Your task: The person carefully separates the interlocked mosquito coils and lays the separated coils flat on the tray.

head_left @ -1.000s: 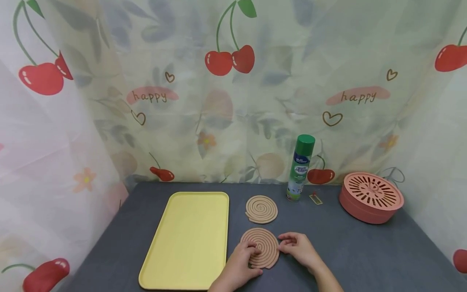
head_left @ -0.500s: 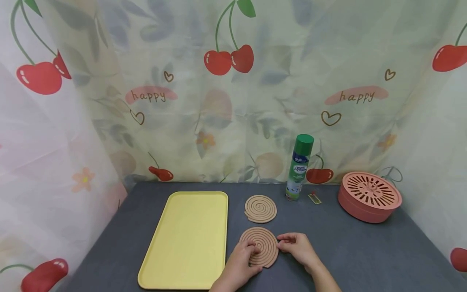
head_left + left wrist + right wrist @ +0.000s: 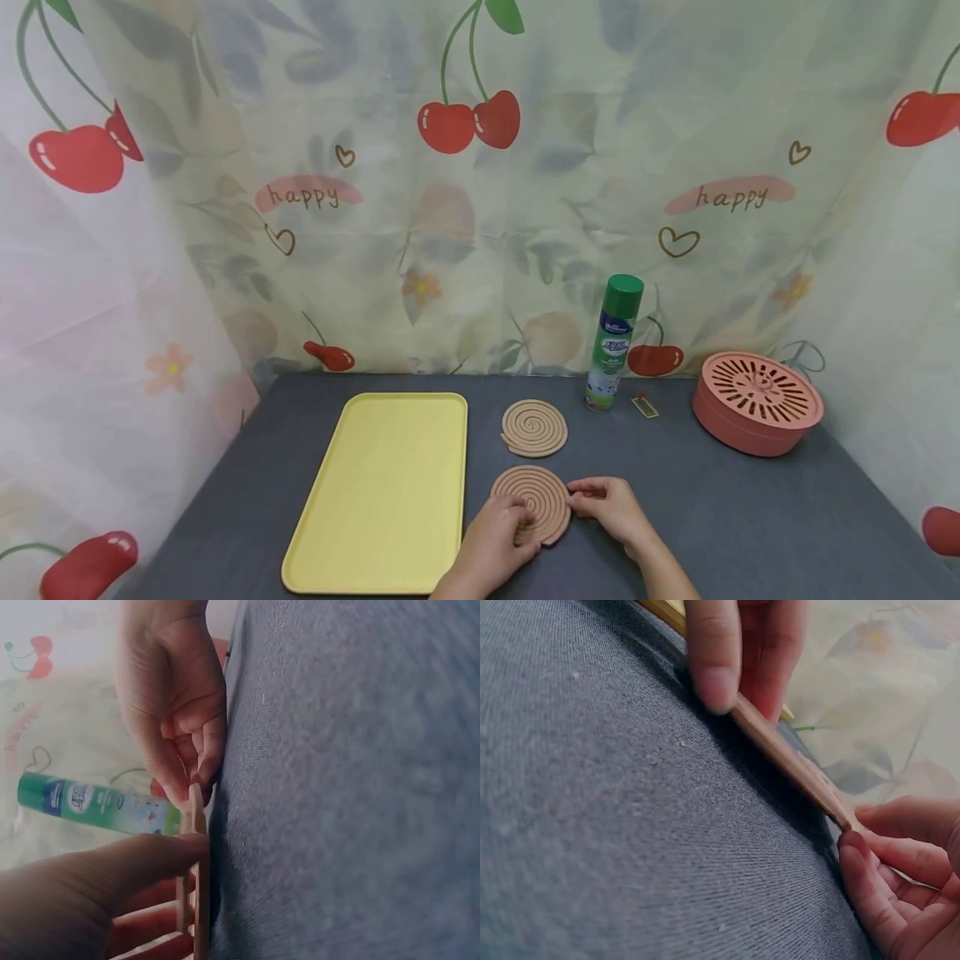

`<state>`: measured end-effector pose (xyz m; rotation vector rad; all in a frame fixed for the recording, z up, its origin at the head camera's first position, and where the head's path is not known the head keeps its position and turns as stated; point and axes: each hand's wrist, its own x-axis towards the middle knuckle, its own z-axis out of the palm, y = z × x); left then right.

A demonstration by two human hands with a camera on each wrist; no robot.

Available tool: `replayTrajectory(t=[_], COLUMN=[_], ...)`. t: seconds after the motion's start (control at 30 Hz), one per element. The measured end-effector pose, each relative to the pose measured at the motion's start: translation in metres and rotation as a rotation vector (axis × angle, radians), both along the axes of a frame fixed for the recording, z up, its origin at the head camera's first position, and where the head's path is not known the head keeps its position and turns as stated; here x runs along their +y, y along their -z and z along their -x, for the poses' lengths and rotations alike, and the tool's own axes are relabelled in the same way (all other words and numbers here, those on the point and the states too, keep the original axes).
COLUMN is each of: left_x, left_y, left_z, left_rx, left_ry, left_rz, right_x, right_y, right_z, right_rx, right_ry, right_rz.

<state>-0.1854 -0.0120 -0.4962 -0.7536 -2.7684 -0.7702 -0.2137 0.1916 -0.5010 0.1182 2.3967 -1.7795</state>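
Observation:
In the head view, a brown spiral mosquito coil point(image 3: 551, 492) lies between both hands, at the front centre of the dark table. My left hand point(image 3: 491, 542) grips it from the near left, with fingers over its top and the thumb at its near edge. My right hand point(image 3: 611, 510) pinches its right edge between thumb and fingertips. The right wrist view shows this coil point(image 3: 787, 761) edge-on, slanted close over the cloth, with a dark shadow beneath. Just behind it, a second mosquito coil point(image 3: 535, 428) lies flat on the table.
A yellow tray point(image 3: 382, 492) lies left of the coils. A green spray can point(image 3: 613, 343) stands at the back, with a small metal piece point(image 3: 645, 406) beside it. A round pink slotted container point(image 3: 757, 404) sits at the right. A patterned curtain point(image 3: 487, 208) hangs behind the table.

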Motion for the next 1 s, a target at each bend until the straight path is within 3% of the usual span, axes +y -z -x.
replayTrajectory(t=[0.53, 1.0], left_x=[-0.0007, 0.0015], left_y=[-0.0059, -0.0106], left_z=[0.0005, -0.0023], left_rx=[-0.028, -0.023], left_ry=[0.004, -0.013], left_rz=[-0.004, 0.030], right_x=[-0.0007, -0.0063], right_y=[-0.0013, -0.0049], right_z=[0.0020, 0.0028], right_rx=[-0.070, -0.150], right_ry=[-0.025, -0.037], right_rz=[0.116, 0.319])
